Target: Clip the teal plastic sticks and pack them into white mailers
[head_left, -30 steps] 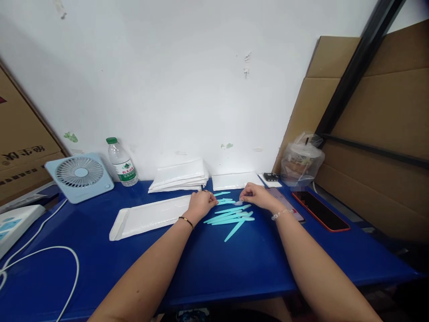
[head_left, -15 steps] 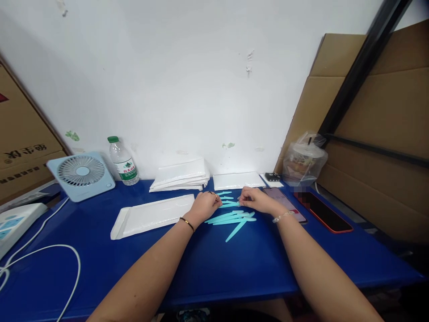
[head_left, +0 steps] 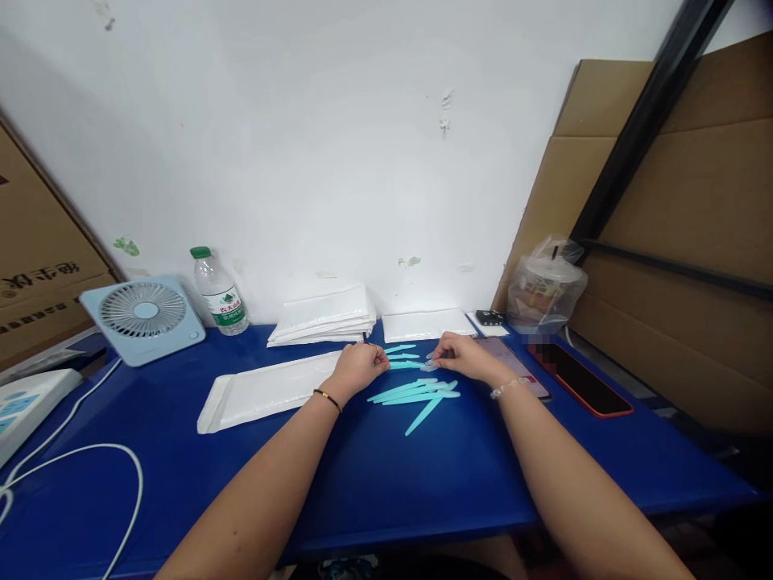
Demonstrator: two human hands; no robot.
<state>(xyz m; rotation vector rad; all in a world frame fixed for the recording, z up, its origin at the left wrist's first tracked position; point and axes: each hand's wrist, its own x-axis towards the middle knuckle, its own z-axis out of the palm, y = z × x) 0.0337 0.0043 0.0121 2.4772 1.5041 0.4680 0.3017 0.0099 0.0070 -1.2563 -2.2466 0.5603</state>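
Note:
Several light-blue plastic sticks (head_left: 416, 394) lie in a loose pile on the blue table (head_left: 386, 475). My left hand (head_left: 356, 366) is curled, fingertips pinching one end of a light-blue stick (head_left: 406, 365) that lies above the pile. My right hand (head_left: 462, 355) is curled too, pinching the other end of that stick, where a small clear piece shows. Two more sticks (head_left: 402, 350) lie just behind. A white flat pouch (head_left: 271, 391) lies left of my left hand.
A stack of white pouches (head_left: 323, 317) and another white pouch (head_left: 426, 325) sit by the wall. A water bottle (head_left: 218, 293), a small fan (head_left: 143, 316) and a white cable (head_left: 78, 467) are at left. Two phones (head_left: 580, 379) and a bagged drink cup (head_left: 543, 290) are at right.
Both hands have stayed at the same stick with small shifts; the left hand drew back slightly to the left after edging right. The pile has not moved.

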